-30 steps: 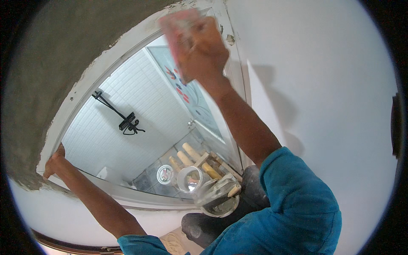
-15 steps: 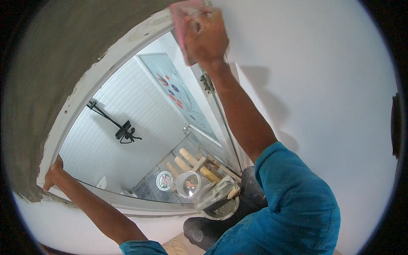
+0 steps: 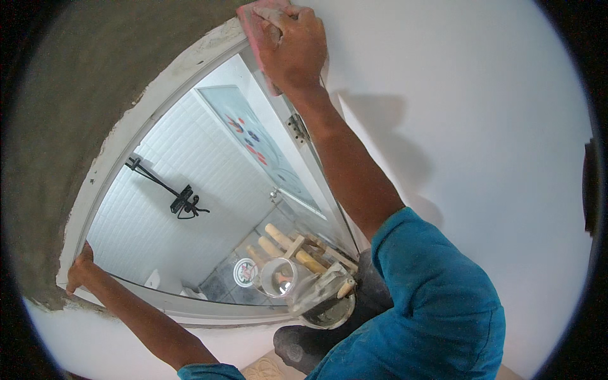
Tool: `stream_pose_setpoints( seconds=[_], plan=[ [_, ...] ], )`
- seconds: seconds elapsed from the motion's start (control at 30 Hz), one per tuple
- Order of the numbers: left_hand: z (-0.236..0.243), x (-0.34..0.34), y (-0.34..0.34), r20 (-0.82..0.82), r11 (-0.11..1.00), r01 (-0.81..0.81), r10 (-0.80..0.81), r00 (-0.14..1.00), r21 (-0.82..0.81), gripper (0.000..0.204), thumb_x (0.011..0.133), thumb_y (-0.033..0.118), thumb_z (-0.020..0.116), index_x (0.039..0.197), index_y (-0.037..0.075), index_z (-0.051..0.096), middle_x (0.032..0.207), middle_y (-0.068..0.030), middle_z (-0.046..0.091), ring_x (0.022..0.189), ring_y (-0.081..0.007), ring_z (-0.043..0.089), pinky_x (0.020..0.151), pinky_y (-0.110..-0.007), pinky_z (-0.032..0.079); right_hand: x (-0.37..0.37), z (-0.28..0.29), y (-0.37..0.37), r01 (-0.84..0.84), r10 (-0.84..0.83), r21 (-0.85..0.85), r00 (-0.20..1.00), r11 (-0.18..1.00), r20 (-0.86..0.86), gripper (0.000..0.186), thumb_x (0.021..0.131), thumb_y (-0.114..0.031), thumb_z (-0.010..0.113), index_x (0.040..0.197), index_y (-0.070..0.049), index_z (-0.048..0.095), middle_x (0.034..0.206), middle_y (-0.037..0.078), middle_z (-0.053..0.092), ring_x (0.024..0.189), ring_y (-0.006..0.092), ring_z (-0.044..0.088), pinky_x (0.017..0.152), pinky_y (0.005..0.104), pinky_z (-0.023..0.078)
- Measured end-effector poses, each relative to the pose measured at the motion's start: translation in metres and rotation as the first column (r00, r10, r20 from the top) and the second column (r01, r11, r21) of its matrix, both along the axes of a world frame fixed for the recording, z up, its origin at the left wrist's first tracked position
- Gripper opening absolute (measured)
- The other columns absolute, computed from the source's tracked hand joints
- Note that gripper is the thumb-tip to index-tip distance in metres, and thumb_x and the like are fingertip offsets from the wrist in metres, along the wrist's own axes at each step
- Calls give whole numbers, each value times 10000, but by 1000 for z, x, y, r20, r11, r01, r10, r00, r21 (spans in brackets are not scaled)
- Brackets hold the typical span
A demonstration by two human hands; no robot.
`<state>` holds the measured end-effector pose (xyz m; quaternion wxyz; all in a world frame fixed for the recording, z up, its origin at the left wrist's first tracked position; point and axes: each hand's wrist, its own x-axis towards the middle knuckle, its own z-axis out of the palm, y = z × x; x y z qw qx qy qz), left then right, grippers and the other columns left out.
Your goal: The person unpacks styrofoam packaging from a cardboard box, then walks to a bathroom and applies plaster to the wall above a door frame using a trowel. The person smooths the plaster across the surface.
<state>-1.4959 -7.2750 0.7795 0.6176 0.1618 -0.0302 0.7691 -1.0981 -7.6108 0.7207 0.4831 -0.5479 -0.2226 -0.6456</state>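
My right hand (image 3: 296, 50) is closed on a flat pink sponge (image 3: 253, 39), pressing it against the top corner of the white door frame (image 3: 136, 120). The sponge's face lies where the frame meets the wall. At the frame's other end my left hand (image 3: 82, 269) curls around the frame's edge, its fingertips partly hidden behind it. Along the outside of the frame runs a band of grey plaster (image 3: 69, 95), with a ragged, smeared border on the white paint.
Below stands a bucket of grey mortar (image 3: 330, 315) with a wooden-handled trowel (image 3: 346, 289) across it. Beside it are a clear tub (image 3: 278, 277), wooden poles (image 3: 278, 235) and a round white lid (image 3: 246, 272). Through the doorway hangs a black shower fitting (image 3: 183, 201). A metal hinge (image 3: 297, 128) sits on the frame.
My right hand and the sponge have moved a little to the left along the frame's corner. My left hand keeps its hold on the frame.
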Motion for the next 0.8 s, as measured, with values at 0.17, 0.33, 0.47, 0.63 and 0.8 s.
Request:
stream_pose_setpoints(
  seconds=[0.17,0.33,0.47,0.63,0.8],
  plan=[
    [-1,0,-1,5,1000,-1,1,1000,-4,1115,757,906,152,1535,109,192,1588,-171,192,1437,-416,213,1120,-647,221,-1,3,-8,-19,25,-43,990,999,142,200,845,-241,667,1023,-168,722,1005,114,611,941,302,584,828,448,473],
    [-2,-1,2,3,1000,-17,17,1000,16,1114,756,906,150,1534,110,194,1588,-170,193,1437,-414,215,1119,-646,223,-56,10,22,-382,386,53,915,923,-115,139,863,-187,635,994,-175,679,1006,71,603,945,293,581,803,464,484],
    [-5,-1,2,-3,1000,-24,25,1000,18,1113,756,906,148,1534,111,195,1588,-170,194,1437,-413,217,1119,-645,226,-119,4,83,-576,582,-83,810,813,73,95,838,-163,673,905,-96,677,1011,111,574,935,272,570,754,422,494],
    [-7,-4,-1,9,998,-54,54,999,42,1113,756,906,146,1534,112,196,1587,-170,195,1437,-411,219,1119,-644,229,-69,-1,58,-383,375,-133,923,914,-85,139,850,-170,617,964,-113,674,1110,122,624,988,301,585,836,453,491],
    [-6,-5,-4,-30,992,-112,113,993,50,1104,759,902,142,1534,119,197,1588,-166,195,1436,-408,226,1114,-645,244,2,-4,23,-169,167,-89,986,982,-28,240,908,-213,591,1088,-94,696,1073,176,617,991,325,594,839,408,491]
  ],
)
